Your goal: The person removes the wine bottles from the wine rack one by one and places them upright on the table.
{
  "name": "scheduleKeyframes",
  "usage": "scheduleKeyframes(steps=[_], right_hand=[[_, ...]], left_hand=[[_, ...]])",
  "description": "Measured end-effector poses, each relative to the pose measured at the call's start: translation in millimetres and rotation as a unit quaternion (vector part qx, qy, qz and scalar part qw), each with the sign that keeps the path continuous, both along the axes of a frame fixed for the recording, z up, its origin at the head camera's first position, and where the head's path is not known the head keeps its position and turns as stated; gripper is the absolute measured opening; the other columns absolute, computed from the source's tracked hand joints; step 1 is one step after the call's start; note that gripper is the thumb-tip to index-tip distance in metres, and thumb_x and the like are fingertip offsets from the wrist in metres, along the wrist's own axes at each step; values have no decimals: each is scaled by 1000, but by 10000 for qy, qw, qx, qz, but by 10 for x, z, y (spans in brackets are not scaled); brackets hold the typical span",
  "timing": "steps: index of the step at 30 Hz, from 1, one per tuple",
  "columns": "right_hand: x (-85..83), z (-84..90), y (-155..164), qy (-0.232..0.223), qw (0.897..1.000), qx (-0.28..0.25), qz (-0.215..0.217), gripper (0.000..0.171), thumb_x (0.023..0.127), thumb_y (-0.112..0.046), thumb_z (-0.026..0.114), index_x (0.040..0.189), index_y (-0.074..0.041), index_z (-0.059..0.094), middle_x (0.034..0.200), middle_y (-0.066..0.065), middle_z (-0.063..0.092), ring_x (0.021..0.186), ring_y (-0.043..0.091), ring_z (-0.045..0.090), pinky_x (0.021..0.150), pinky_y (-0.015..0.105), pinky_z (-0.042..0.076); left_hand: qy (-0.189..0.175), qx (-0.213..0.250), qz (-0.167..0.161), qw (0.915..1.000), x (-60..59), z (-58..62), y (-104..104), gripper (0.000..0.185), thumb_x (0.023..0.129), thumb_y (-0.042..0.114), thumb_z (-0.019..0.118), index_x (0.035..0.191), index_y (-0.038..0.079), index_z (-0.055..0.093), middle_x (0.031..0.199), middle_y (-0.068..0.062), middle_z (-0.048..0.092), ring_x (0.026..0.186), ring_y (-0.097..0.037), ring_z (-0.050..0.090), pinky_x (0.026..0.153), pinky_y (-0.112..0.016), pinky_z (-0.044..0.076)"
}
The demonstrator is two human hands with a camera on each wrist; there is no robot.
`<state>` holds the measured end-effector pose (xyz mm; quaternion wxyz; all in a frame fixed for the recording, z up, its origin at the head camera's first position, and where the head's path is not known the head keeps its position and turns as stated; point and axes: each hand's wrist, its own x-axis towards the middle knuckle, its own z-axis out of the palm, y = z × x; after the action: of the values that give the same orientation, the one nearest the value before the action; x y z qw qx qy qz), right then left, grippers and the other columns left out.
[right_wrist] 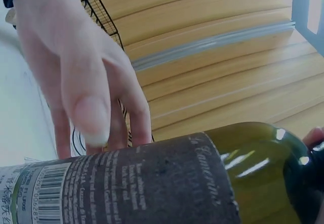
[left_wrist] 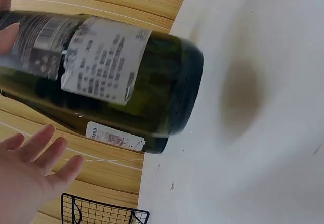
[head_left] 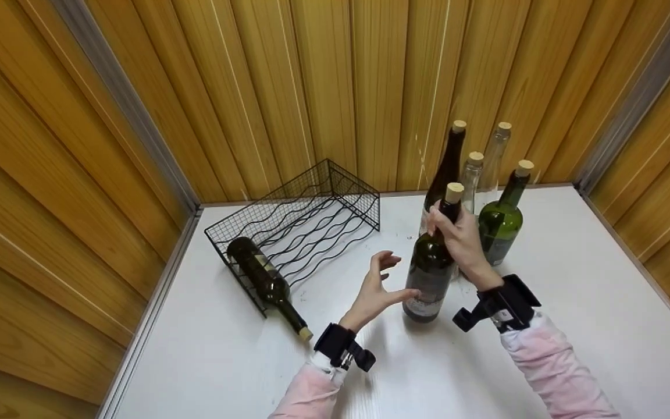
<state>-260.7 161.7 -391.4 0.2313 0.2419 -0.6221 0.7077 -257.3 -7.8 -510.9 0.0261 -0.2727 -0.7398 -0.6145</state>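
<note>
Presently: dark green glass wine bottle [head_left: 431, 273], upright on white counter [head_left: 573, 291], right hand [head_left: 457, 238] clamped round neck; left hand [head_left: 376, 291], fingers apart, at nine o'clock. Advice: support the base before tilting toward black wire rack [head_left: 312, 218].

My right hand [head_left: 457, 235] is raised, fingers curled around the neck of the dark green bottle [head_left: 432, 267], with the wrist bent and the forearm running back toward the table's near edge in a pink sleeve [head_left: 556, 372]. My left hand [head_left: 377, 285] is held up just beside the bottle's body, palm turned toward it, fingers spread and relaxed, thumb close to the glass; whether it touches I cannot tell. Both wrists carry black camera mounts [head_left: 344, 347].
</note>
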Motion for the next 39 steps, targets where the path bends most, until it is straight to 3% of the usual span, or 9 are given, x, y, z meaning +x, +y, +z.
scheduleKeyframes(steps=[3, 9, 15, 18, 26, 30, 33, 39], right_hand=[[63, 29, 85, 46, 9998, 13, -214, 9, 85, 17, 42, 77, 20, 41, 58, 21, 46, 55, 24, 47, 58, 26, 40], [99, 3, 306, 238, 9991, -49, -338, 5, 85, 16, 43, 80, 17, 43, 59, 16, 47, 56, 17, 48, 56, 23, 40], [124, -37, 536, 373, 9979, -318, -431, 6, 85, 16, 44, 80, 19, 42, 59, 19, 45, 54, 19, 48, 56, 24, 41], [133, -59, 632, 350, 9969, -410, -579, 7, 84, 14, 46, 80, 19, 43, 59, 18, 46, 54, 18, 48, 55, 23, 41], [134, -109, 831, 566, 9945, -515, -710, 4, 84, 15, 46, 80, 17, 45, 59, 21, 44, 52, 20, 47, 52, 22, 41], [142, -123, 921, 579, 9945, -409, -769, 4, 84, 14, 46, 81, 15, 47, 60, 22, 44, 53, 22, 46, 53, 23, 41], [112, -169, 992, 450, 9940, -483, -867, 5, 84, 14, 47, 79, 15, 46, 59, 20, 45, 52, 21, 46, 52, 22, 41], [65, -245, 1074, 289, 9931, -703, -888, 8, 83, 15, 46, 76, 17, 43, 58, 19, 45, 51, 20, 46, 50, 23, 40]], left_hand=[[-39, 25, 78, 10000, -56, -72, -29, 79, 71, 19, 78, 130, 1, 28, 122, -11, 46, 116, -20, 40, 93, -40, 33], [-78, 34, 221, 9997, -76, -61, -99, 76, 73, 20, 76, 129, 0, 29, 121, -11, 47, 114, -22, 41, 91, -41, 34], [-101, 146, 145, 9997, 32, 137, -152, 72, 74, 9, 74, 128, -5, 28, 120, -24, 44, 114, -35, 39, 91, -50, 31], [-140, 119, 163, 9997, 69, 202, -169, 70, 74, 6, 73, 127, -4, 29, 120, -22, 44, 114, -38, 38, 91, -50, 31], [-68, -160, 183, 9997, -79, -126, -179, 60, 74, 17, 75, 122, 4, 42, 116, -6, 49, 110, -30, 44, 87, -42, 37], [-59, -379, 144, 9992, -86, -180, -206, 58, 75, 27, 74, 120, 5, 45, 114, -2, 50, 108, -22, 46, 86, -38, 39], [-88, -500, 114, 9986, -80, -186, -221, 58, 76, 31, 73, 119, 2, 46, 114, -6, 50, 106, -19, 47, 85, -37, 40], [-88, -470, 50, 9988, 67, 41, -233, 51, 77, 17, 73, 115, -5, 47, 112, -17, 50, 104, -33, 47, 84, -43, 40]])
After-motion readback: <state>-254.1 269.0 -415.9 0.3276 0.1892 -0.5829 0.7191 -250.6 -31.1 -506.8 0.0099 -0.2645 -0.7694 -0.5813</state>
